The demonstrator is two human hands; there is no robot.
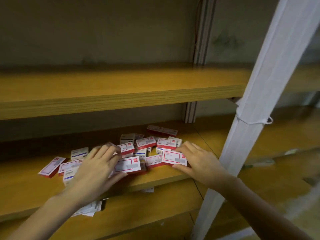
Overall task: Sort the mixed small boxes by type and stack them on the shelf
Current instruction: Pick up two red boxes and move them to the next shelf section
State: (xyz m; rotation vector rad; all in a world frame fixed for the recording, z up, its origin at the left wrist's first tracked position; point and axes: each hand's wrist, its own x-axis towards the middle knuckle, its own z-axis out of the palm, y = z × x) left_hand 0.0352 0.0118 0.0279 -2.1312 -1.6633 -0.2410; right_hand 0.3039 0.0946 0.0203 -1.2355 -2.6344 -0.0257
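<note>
Jumbled small boxes [146,142] sit mid-frame on the lower wooden shelf [26,187], mostly red-and-white, a few white with a blue stripe. Hands: left hand [97,167] flat, fingers spread over the pile's left side; right hand [195,161] pinches one red-and-white box [174,157], thumb in front, fingers behind.

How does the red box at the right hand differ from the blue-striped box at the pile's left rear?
The red box has red border and sides; blue-striped box is white with a blue stripe. The right hand pinches the red box; the blue-striped box is ungripped. Both lie label-up on the same shelf.
</note>
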